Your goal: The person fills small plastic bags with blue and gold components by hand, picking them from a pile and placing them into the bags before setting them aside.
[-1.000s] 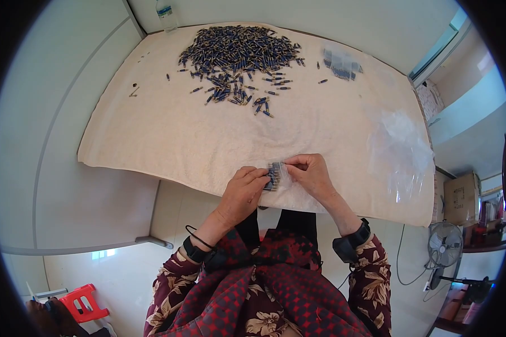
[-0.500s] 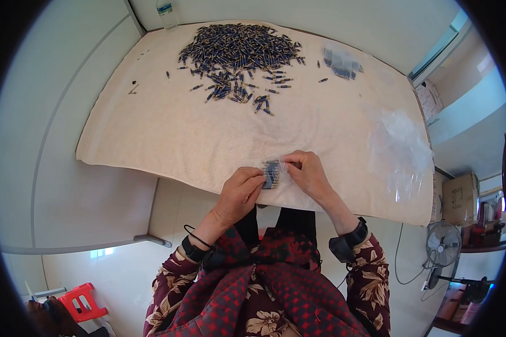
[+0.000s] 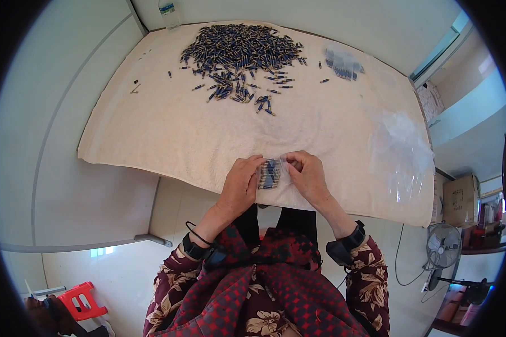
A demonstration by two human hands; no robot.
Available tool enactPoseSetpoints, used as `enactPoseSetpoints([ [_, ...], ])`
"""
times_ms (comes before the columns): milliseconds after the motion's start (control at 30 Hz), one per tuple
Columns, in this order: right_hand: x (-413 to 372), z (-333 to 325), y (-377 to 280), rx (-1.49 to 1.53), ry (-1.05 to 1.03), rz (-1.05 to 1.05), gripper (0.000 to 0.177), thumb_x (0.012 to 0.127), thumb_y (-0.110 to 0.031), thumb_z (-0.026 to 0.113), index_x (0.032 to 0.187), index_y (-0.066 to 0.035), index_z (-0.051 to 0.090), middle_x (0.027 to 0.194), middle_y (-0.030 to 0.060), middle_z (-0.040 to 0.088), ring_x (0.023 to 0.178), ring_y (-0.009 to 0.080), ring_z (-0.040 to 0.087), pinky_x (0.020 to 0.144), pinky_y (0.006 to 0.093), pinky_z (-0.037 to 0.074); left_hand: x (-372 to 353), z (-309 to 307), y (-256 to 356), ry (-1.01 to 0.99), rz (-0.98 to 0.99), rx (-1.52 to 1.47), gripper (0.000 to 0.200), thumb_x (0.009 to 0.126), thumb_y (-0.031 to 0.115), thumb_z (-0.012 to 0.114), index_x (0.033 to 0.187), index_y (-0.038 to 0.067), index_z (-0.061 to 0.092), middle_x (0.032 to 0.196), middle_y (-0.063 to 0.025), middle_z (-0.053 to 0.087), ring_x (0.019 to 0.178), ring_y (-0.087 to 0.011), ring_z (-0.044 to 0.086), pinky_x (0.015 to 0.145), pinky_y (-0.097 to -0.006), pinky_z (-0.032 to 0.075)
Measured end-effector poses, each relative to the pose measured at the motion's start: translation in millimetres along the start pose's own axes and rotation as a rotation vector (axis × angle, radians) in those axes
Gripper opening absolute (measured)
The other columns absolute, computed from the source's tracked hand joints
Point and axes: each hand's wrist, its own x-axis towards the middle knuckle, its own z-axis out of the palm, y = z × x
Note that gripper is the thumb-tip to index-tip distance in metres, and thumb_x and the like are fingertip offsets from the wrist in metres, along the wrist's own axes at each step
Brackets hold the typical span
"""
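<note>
A small clear plastic bag (image 3: 270,174) lies near the front edge of the cloth-covered table, with a row of small blue cylinders with brass-coloured ends inside it. My left hand (image 3: 242,182) is closed along the bag's left side, its fingertips at the upper left corner. On the other side, my right hand (image 3: 308,175) pinches the bag's clear right edge between thumb and forefinger. Further back on the cloth spreads a large heap of the same blue cylinders (image 3: 242,50), with several loose ones straggling towards me.
Filled clear bags (image 3: 344,64) lie at the back right. A pile of clear plastic bags (image 3: 400,151) covers the right side of the cloth (image 3: 168,132). Tiny metal bits (image 3: 135,88) lie at the left. A clear bottle (image 3: 168,16) stands behind; a fan (image 3: 444,245) is at right.
My left hand has shifted up and left along the bag, uncovering more of the cylinders inside. My right hand keeps its pinch on the right edge, almost in place.
</note>
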Motion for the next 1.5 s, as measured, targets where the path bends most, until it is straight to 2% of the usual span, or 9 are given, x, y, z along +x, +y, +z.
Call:
enactPoseSetpoints([
  [367, -3.7, 0.2, 1.8, 0.193, 0.004, 0.007, 0.016, 0.085, -0.002, 0.060, 0.099, 0.002, 0.068, 0.074, 0.0067, 0.067, 0.063, 0.0077, 0.059, 0.059, 0.0228, 0.047, 4.9, -2.8, 1.4, -0.008, -0.049, -0.084, 0.036, 0.081, -0.009, 0.052, 0.114, 0.002, 0.058, 0.088, -0.0140, 0.059, 0.081, -0.0267, 0.060, 0.072, -0.0308, 0.047],
  [600, -6.9, -0.9, -1.2, 0.230, -0.024, -0.014, 0.019, 0.087, 0.002, 0.055, 0.101, 0.003, 0.067, 0.077, -0.0004, 0.064, 0.067, 0.0028, 0.054, 0.059, 0.0187, 0.045, 4.6, -0.8, 0.4, 0.006, -0.037, -0.073, 0.034, 0.082, -0.008, 0.052, 0.114, 0.002, 0.059, 0.089, -0.0140, 0.059, 0.079, -0.0257, 0.059, 0.071, -0.0306, 0.047],
  [800, -4.3, 2.1, 5.0, 0.271, -0.027, -0.046, 0.018, 0.088, 0.001, 0.055, 0.103, 0.003, 0.066, 0.081, 0.0011, 0.066, 0.070, 0.0031, 0.055, 0.062, 0.0190, 0.045, 3.5, -1.2, -0.1, 0.004, -0.037, -0.088, 0.033, 0.083, -0.008, 0.052, 0.114, 0.002, 0.059, 0.091, -0.0141, 0.060, 0.079, -0.0246, 0.060, 0.071, -0.0303, 0.047],
  [900, -3.0, 3.3, 3.0, 0.306, -0.011, -0.062, 0.018, 0.087, -0.001, 0.058, 0.102, 0.002, 0.065, 0.080, 0.0024, 0.066, 0.067, 0.0038, 0.054, 0.062, 0.0196, 0.045, 3.6, -3.2, 0.2, -0.027, -0.096, -0.127, 0.032, 0.081, -0.008, 0.051, 0.111, 0.000, 0.058, 0.100, -0.0179, 0.062, 0.085, -0.0337, 0.059, 0.076, -0.0374, 0.048],
  [1033, -1.9, -2.5, 4.3, 0.359, -0.072, -0.017, 0.018, 0.087, -0.005, 0.060, 0.103, 0.002, 0.064, 0.082, 0.0015, 0.066, 0.068, 0.0031, 0.053, 0.062, 0.0191, 0.044, 4.5, -1.0, -6.2, -0.002, -0.093, -0.181, 0.032, 0.081, -0.008, 0.051, 0.111, 0.000, 0.058, 0.099, -0.0179, 0.062, 0.082, -0.0339, 0.059, 0.074, -0.0358, 0.049],
  [1167, -14.9, -12.6, -6.0, 0.261, -0.009, -0.017, 0.016, 0.087, -0.009, 0.062, 0.098, 0.002, 0.064, 0.083, 0.0008, 0.064, 0.071, 0.0026, 0.053, 0.063, 0.0183, 0.043, 14.0, -7.6, -7.7, 0.004, -0.177, -0.138, 0.033, 0.081, -0.005, 0.054, 0.113, 0.002, 0.059, 0.094, -0.0134, 0.061, 0.082, -0.0228, 0.058, 0.074, -0.0294, 0.046],
  [1267, -28.9, -14.6, -8.9, -0.178, 0.079, -0.121, 0.020, 0.082, -0.014, 0.069, 0.095, 0.001, 0.064, 0.077, 0.0034, 0.061, 0.065, 0.0071, 0.054, 0.060, 0.0216, 0.044, 29.5, -9.6, -9.8, -0.021, -0.011, 0.083, 0.032, 0.081, -0.002, 0.057, 0.112, 0.003, 0.060, 0.096, -0.0127, 0.060, 0.086, -0.0252, 0.057, 0.078, -0.0325, 0.045],
  [1300, -31.5, -14.0, -9.2, -0.179, 0.081, -0.120, 0.020, 0.082, -0.014, 0.069, 0.095, 0.001, 0.064, 0.077, 0.0034, 0.061, 0.065, 0.0071, 0.054, 0.060, 0.0216, 0.044, 34.9, -8.9, -10.7, -0.035, 0.073, 0.193, 0.032, 0.080, -0.001, 0.058, 0.112, 0.004, 0.060, 0.096, -0.0123, 0.060, 0.088, -0.0264, 0.056, 0.080, -0.0340, 0.044],
  [1500, -33.4, -14.0, -9.8, -0.321, 0.067, -0.168, 0.016, 0.077, -0.011, 0.071, 0.088, -0.002, 0.064, 0.078, 0.0072, 0.060, 0.062, 0.0148, 0.056, 0.060, 0.0274, 0.046, 59.0, 4.4, -22.0, -0.299, 0.064, 0.136, 0.032, 0.080, 0.003, 0.060, 0.112, 0.006, 0.060, 0.096, -0.0105, 0.059, 0.091, -0.0289, 0.053, 0.084, -0.0371, 0.042],
])
